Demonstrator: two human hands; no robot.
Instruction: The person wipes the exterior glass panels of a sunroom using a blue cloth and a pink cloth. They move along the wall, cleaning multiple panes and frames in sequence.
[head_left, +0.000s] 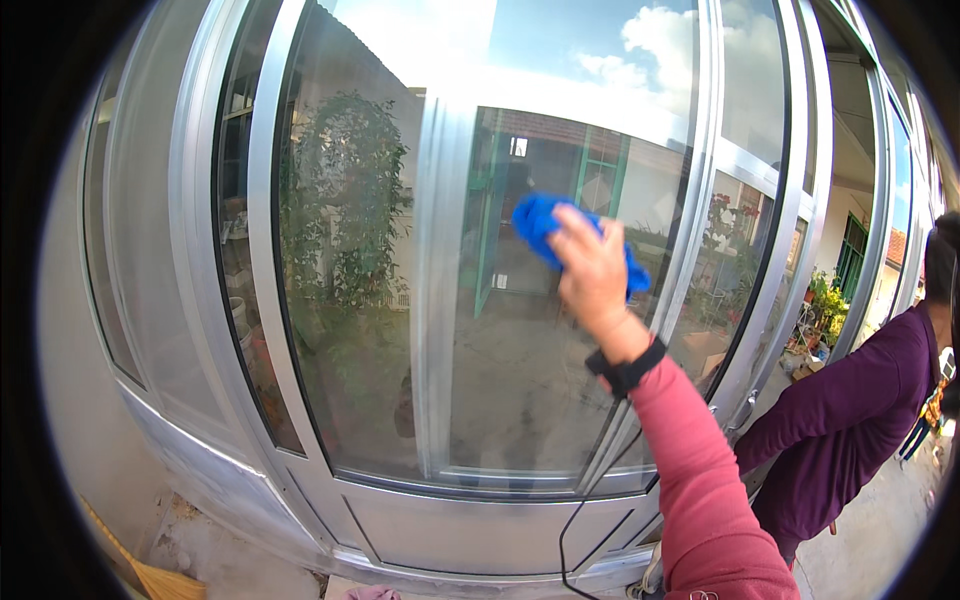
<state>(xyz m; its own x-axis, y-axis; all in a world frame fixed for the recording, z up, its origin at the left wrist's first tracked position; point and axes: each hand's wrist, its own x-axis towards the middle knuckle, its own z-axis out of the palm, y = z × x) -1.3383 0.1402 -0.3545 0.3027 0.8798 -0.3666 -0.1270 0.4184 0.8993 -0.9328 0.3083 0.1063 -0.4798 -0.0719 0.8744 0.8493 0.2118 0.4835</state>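
Note:
My right hand (596, 277), below a black wrist strap (626, 367) and a pink sleeve, presses a bunched blue cloth (540, 225) to the glass pane (517, 375) of an aluminium-framed door. The fingers are bent over the cloth and look slightly blurred. A thin black cable (564, 536) hangs from near the wrist. Reflections of a plant, a green-framed doorway and the sky show in the glass. My left hand is out of view.
A person in a purple top (847, 420) stands close on the right, beside the door handle (744, 411). A straw broom (161, 577) lies at the lower left. A pink cloth (373, 593) is on the ground below the door. Potted plants (825, 300) stand farther right.

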